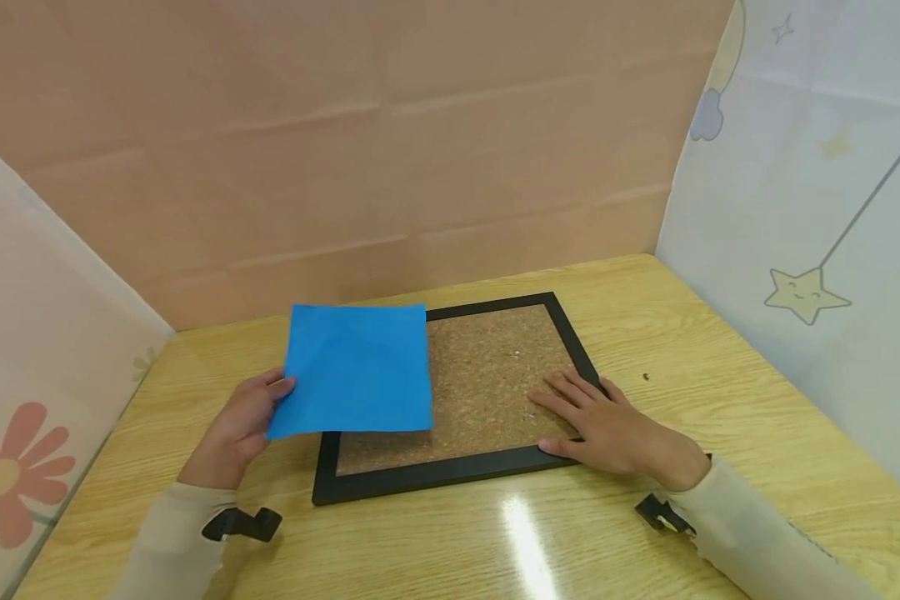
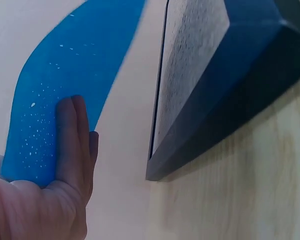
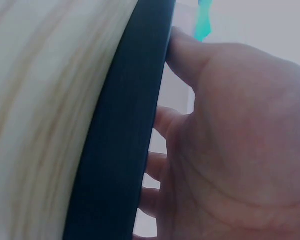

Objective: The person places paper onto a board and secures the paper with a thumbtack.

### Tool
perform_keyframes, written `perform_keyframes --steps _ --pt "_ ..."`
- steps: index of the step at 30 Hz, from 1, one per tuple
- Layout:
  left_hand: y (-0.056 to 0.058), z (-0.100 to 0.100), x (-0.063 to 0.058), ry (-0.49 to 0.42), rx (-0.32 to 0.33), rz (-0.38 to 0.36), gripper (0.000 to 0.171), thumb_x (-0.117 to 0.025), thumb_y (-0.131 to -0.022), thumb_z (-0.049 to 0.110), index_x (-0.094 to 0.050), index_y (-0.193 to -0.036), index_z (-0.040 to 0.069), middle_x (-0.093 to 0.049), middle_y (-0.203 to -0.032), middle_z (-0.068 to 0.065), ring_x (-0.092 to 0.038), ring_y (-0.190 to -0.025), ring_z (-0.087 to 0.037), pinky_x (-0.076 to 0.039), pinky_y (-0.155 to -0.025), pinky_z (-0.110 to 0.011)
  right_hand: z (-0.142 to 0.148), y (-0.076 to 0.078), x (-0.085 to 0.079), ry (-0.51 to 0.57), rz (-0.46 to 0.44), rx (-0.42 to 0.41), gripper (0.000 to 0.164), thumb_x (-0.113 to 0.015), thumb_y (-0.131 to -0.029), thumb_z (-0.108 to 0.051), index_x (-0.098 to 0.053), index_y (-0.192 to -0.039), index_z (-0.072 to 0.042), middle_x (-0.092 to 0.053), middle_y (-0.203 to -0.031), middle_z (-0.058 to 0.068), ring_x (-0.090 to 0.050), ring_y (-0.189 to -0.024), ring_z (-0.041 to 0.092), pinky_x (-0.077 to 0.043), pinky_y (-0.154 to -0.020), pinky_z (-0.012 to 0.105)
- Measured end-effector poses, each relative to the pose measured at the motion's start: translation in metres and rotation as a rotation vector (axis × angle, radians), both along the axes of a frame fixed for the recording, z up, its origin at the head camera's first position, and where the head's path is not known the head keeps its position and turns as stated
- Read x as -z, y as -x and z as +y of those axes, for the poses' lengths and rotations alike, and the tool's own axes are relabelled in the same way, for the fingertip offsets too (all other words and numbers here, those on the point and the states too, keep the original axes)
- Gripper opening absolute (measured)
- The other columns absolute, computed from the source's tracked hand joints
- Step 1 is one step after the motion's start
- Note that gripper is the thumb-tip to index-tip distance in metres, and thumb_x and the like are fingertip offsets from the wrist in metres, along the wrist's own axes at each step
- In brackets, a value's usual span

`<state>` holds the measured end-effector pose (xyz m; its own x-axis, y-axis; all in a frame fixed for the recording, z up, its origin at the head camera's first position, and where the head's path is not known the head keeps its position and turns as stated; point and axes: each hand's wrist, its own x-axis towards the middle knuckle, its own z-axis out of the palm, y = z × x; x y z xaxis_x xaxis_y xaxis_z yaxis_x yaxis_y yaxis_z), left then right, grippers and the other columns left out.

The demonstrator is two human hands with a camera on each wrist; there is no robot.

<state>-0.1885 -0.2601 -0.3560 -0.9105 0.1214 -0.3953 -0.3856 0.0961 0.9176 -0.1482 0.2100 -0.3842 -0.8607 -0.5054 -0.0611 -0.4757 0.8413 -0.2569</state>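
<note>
A square blue sheet (image 1: 356, 367) is pinched at its left edge by my left hand (image 1: 243, 421), thumb on top and fingers beneath. It hangs over the left part of a black-framed cork board (image 1: 487, 392), hiding that side's upper corner. In the left wrist view the blue sheet (image 2: 65, 75) bends upward and shows small white specks on its underside. Spread across the board's right side, my right hand (image 1: 607, 425) rests with straight fingers on the cork and its thumb on the front frame. The right wrist view shows the black frame (image 3: 120, 120) close beside the palm.
The board lies on a light wooden table (image 1: 570, 533). A small dark speck (image 1: 646, 377) is on the wood right of it. A tan cloth backdrop (image 1: 390, 150) stands behind, with patterned panels at the left and right (image 1: 810, 192).
</note>
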Motion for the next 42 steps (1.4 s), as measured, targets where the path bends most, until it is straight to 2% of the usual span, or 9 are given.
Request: perform_keyframes --steps 5,12,17,22,27,29,34,38,42 --pt "0.005 0.019 0.007 -0.059 -0.001 -0.028 0.063 -0.031 -0.111 0.022 0.005 -0.159 0.003 0.005 -0.167 -0.020 -0.008 -0.154 -0.038 -0.016 -0.123 -0.054 -0.001 0.000 0.000 -0.007 0.010 0.001 0.068 -0.043 -0.098 -0.064 -0.036 -0.156 -0.029 -0.026 -0.165 0.011 -0.021 -0.152 0.041 -0.018 -0.111 0.075" --pt "0.009 0.059 0.018 -0.135 0.027 -0.033 0.060 -0.028 -0.111 0.015 0.003 -0.159 0.000 -0.001 -0.167 -0.023 -0.012 -0.154 -0.040 -0.019 -0.122 -0.054 -0.001 0.000 0.004 0.038 0.051 -0.008 0.070 -0.050 -0.097 -0.062 -0.037 -0.155 -0.026 -0.030 -0.163 0.012 -0.025 -0.151 0.041 -0.019 -0.109 0.075" --pt "0.011 0.090 0.023 -0.179 -0.008 -0.026 0.059 -0.029 -0.110 0.011 0.003 -0.159 0.000 0.002 -0.167 -0.021 -0.006 -0.155 -0.039 -0.014 -0.124 -0.054 -0.002 0.002 0.008 0.124 0.121 -0.052 0.071 -0.059 -0.095 -0.054 -0.037 -0.154 -0.022 -0.033 -0.161 0.014 -0.025 -0.149 0.044 -0.019 -0.109 0.072" --pt "0.013 0.119 0.028 -0.200 -0.042 -0.023 0.058 -0.030 -0.110 0.008 -0.001 -0.159 -0.002 0.000 -0.167 -0.022 -0.006 -0.155 -0.039 -0.012 -0.124 -0.055 -0.005 0.002 0.006 0.115 0.089 -0.119 0.070 -0.057 -0.099 -0.044 -0.029 -0.159 -0.022 -0.024 -0.165 0.013 -0.016 -0.152 0.044 -0.015 -0.116 0.065" --pt "0.013 0.139 0.034 -0.182 -0.055 -0.032 0.053 -0.032 -0.110 0.009 -0.014 -0.158 -0.005 -0.015 -0.163 -0.026 -0.019 -0.152 -0.043 -0.020 -0.121 -0.057 -0.008 0.001 0.006 0.107 0.065 -0.175 0.062 -0.056 -0.102 -0.036 -0.031 -0.158 -0.024 -0.024 -0.166 0.008 -0.015 -0.153 0.043 -0.017 -0.116 0.065" --pt "0.014 0.144 0.037 -0.162 -0.071 -0.036 0.051 -0.033 -0.110 0.010 -0.020 -0.156 -0.006 -0.023 -0.161 -0.026 -0.026 -0.149 -0.044 -0.024 -0.119 -0.059 -0.009 0.001 0.005 0.108 0.043 -0.191 0.058 -0.054 -0.102 -0.034 -0.035 -0.156 -0.025 -0.027 -0.165 0.007 -0.015 -0.153 0.044 -0.017 -0.116 0.066" --pt "0.016 0.148 0.041 -0.120 -0.075 -0.040 0.050 -0.034 -0.110 0.012 -0.022 -0.154 -0.008 -0.025 -0.160 -0.027 -0.028 -0.148 -0.043 -0.027 -0.119 -0.056 -0.007 0.001 0.003 0.102 0.017 -0.213 0.050 -0.051 -0.104 -0.034 -0.042 -0.153 -0.025 -0.036 -0.161 0.006 -0.023 -0.151 0.042 -0.017 -0.115 0.067" --pt "0.013 0.140 0.036 -0.060 0.003 -0.002 0.052 -0.037 -0.109 0.011 -0.021 -0.155 -0.007 -0.028 -0.159 -0.027 -0.033 -0.147 -0.043 -0.031 -0.118 -0.055 -0.006 0.003 0.002 0.098 0.021 -0.218 0.049 -0.050 -0.104 -0.036 -0.044 -0.152 -0.026 -0.039 -0.160 0.006 -0.027 -0.150 0.040 -0.021 -0.114 0.068" --pt "0.007 0.130 0.025 0.078 0.052 0.073 0.059 -0.045 -0.106 0.010 -0.017 -0.158 0.000 -0.035 -0.157 -0.024 -0.043 -0.141 -0.041 -0.041 -0.112 -0.052 -0.005 0.004 0.001 0.101 0.014 -0.218 0.049 -0.049 -0.104 -0.038 -0.044 -0.152 -0.026 -0.039 -0.160 0.005 -0.027 -0.151 0.040 -0.021 -0.114 0.068"
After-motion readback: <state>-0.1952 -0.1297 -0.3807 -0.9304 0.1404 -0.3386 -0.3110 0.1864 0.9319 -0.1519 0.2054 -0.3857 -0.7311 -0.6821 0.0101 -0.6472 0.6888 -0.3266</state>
